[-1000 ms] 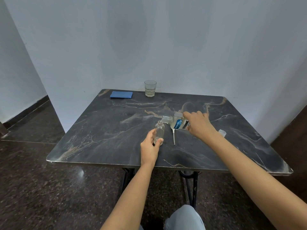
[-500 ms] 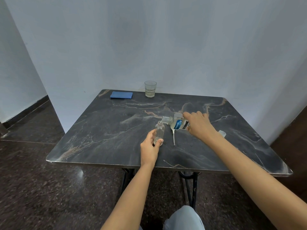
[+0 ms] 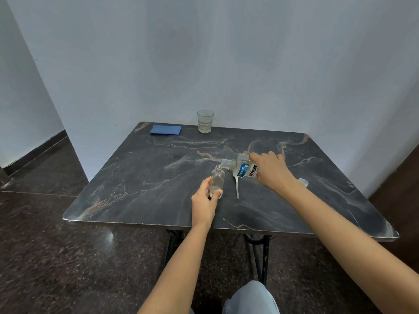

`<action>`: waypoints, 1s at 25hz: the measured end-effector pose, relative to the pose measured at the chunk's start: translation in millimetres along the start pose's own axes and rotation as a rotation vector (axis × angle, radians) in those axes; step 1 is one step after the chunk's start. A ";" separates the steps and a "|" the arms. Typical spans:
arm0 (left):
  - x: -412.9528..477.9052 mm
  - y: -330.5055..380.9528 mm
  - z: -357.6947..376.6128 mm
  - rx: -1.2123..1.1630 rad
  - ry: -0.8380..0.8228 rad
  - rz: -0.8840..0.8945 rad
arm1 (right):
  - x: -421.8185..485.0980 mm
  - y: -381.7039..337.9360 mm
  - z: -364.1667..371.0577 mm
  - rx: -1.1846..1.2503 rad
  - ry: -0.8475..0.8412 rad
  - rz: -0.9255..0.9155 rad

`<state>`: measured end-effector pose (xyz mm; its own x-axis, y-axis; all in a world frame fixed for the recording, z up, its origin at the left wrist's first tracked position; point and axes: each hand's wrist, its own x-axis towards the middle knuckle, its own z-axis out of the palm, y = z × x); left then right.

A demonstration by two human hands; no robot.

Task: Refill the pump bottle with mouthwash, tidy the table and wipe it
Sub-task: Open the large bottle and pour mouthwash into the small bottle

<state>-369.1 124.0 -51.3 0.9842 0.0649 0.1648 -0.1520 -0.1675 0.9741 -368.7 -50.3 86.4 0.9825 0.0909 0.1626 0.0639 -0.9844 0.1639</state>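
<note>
Left hand [image 3: 204, 200] fingers clamp the small clear glass pump bottle [image 3: 217, 180]; right hand [image 3: 271, 169] fingers grip the tipped clear labelled mouthwash bottle [image 3: 243, 169]. That narrow neck could easily overflow onto the counter.

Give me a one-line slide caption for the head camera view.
Right hand tips mouthwash bottle into small clear bottle steadied by left hand on marble table.

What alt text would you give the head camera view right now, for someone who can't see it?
The right hand tips a mouthwash bottle sideways, its neck at the mouth of a small clear bottle that the left hand steadies upright on a dark marble table. A pump tube lies beside them; a blue cloth and a glass sit at the far edge.
</note>
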 end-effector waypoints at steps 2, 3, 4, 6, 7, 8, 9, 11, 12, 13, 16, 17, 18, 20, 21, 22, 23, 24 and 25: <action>-0.4 -0.3 0.2 -0.010 -0.002 0.001 | 0.0 0.1 0.2 -0.001 0.007 -0.003; -0.4 -0.4 0.2 -0.011 -0.003 0.002 | 0.2 0.0 0.2 -0.003 0.012 -0.005; -0.4 -0.4 0.2 -0.013 -0.003 0.004 | 0.4 0.2 0.1 -0.006 0.015 -0.007; -0.4 -1.1 0.3 -0.013 -0.002 0.008 | 1.2 0.7 -0.4 -0.013 0.016 -0.010; -0.3 -1.1 0.1 -0.012 -0.002 0.009 | 1.6 0.7 -0.7 -0.017 0.015 -0.010; -0.1 -1.1 0.0 -0.012 -0.001 0.008 | 1.9 0.9 -1.0 -0.022 0.016 -0.011; 0.1 -1.0 0.0 -0.014 -0.002 0.008 | 2.0 0.8 -1.3 -0.025 0.016 -0.011; -0.3 -0.6 -0.1 -0.014 -0.003 0.005 | 2.2 0.8 -1.5 -0.029 0.017 -0.012; -0.4 -0.4 -0.2 -0.015 -0.003 0.006 | 2.4 0.8 -1.4 -0.029 0.017 -0.011; -0.4 -0.8 -0.1 -0.014 -0.002 0.011 | 2.6 0.7 -1.6 -0.029 0.015 -0.010; 0.0 -2.6 0.1 -0.003 0.005 0.030 | 3.7 0.4 -1.8 -0.036 0.015 -0.007; 0.5 -3.4 0.3 -0.001 0.006 0.031 | 3.9 0.3 -1.9 -0.041 0.017 -0.006; 0.6 -3.9 0.4 0.000 0.006 0.031 | 3.9 0.3 -2.1 -0.045 0.020 -0.007; 0.5 -3.6 0.6 -0.005 0.002 0.029 | 3.9 0.2 -2.7 -0.047 0.020 -0.007; 0.6 -3.6 0.5 -0.006 0.001 0.029 | 3.9 0.1 -2.9 -0.046 0.019 -0.007; 0.2 -2.8 0.4 -0.007 0.001 0.032 | 4.1 0.2 -2.6 -0.047 0.019 -0.007; -0.2 -2.2 0.1 -0.003 0.002 0.033 | 4.1 0.2 -2.6 -0.047 0.018 -0.008; -0.7 -1.2 -0.2 0.002 0.001 0.033 | 4.3 0.2 -2.3 -0.048 0.017 -0.008; -0.9 -0.3 -0.3 0.005 0.002 0.032 | 4.5 0.3 -2.0 -0.049 0.017 -0.009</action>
<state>-369.9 124.3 -51.8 0.9786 0.0610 0.1963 -0.1833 -0.1741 0.9675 -364.6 -49.9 89.1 0.9788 0.1023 0.1774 0.0634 -0.9751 0.2125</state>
